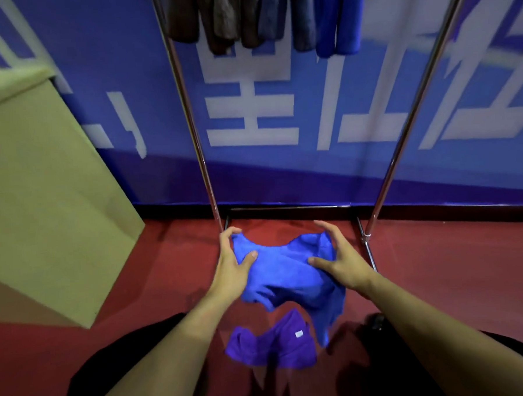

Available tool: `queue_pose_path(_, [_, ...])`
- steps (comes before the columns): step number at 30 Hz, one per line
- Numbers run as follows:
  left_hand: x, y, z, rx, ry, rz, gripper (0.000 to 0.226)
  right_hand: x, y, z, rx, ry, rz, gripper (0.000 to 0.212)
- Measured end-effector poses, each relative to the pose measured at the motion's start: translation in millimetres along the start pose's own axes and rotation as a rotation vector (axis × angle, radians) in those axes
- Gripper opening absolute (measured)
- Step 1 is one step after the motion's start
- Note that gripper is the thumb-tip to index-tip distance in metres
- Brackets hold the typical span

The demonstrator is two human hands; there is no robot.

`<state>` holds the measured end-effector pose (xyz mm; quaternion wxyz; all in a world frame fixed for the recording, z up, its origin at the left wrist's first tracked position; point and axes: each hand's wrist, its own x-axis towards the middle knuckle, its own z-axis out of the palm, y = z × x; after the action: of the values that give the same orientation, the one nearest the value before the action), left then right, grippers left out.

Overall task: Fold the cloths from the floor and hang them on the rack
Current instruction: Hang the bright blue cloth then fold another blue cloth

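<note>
A blue cloth (284, 275) hangs crumpled in the air between both my hands, in front of the metal rack (191, 116). My left hand (232, 266) pinches its upper left corner, thumb on the front and fingers behind. My right hand (337, 256) holds the upper right corner the same way. Below it a purple cloth (271, 344) with a small white label lies bunched on the red floor. Brown, grey and blue cloths (260, 16) hang folded over the rack's top bar.
A tan cardboard box (41, 191) stands to the left against the blue wall banner (279, 106). The rack's base bars (285, 209) rest on the red floor just past my hands. My dark-clothed knees show at the bottom.
</note>
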<state>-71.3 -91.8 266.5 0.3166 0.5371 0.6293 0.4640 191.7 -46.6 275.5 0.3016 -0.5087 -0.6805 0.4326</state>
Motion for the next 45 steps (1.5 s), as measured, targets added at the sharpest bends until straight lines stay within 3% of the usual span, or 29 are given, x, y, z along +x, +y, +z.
queue_pose_path(4, [-8,20,-19,0.025,-0.043,0.03,0.03,-14,-14,-13,-0.083,0.068,0.018,0.069])
queue_pose_path(8, [-12,35,-29,-0.018,-0.08,-0.022,0.034,-21,-17,-23,-0.115,0.064,0.092,0.078])
queue_pose_path(11, [-13,46,-35,-0.149,-0.098,-0.13,0.027,-27,-26,-29,0.052,0.006,0.187,0.085])
queue_pose_path(15, [-17,51,-39,-0.406,-0.166,-0.299,0.068,-36,-29,-35,0.356,-0.181,0.254,0.101])
queue_pose_path(18, [-20,49,-44,-0.452,-0.233,-0.312,0.074,-36,-26,-38,0.248,-0.176,0.227,0.105])
queue_pose_path(22, [-19,40,-52,-0.408,-0.235,-0.229,0.062,-35,-15,-35,0.064,-0.065,0.239,0.074])
queue_pose_path(27, [-18,20,-51,-0.308,-0.191,-0.229,0.043,-35,-4,-31,-0.345,0.031,0.272,0.048])
queue_pose_path(31, [-17,10,-47,-0.227,-0.158,-0.22,0.035,-34,4,-25,-0.346,0.077,0.311,0.041])
queue_pose_path(34, [-12,4,-42,-0.176,-0.134,-0.221,0.034,-30,3,-23,-0.213,0.1,0.349,0.053])
queue_pose_path(38, [-3,-7,-36,-0.077,-0.232,-0.236,0.059,-22,8,-20,-0.083,0.015,0.391,0.057])
queue_pose_path(41, [7,-14,-37,-0.054,-0.281,-0.24,0.068,-6,18,-18,-0.182,0.037,0.412,0.055])
queue_pose_path(45, [21,-25,-40,-0.049,-0.211,-0.206,0.069,17,31,-19,-0.378,0.101,0.439,0.046])
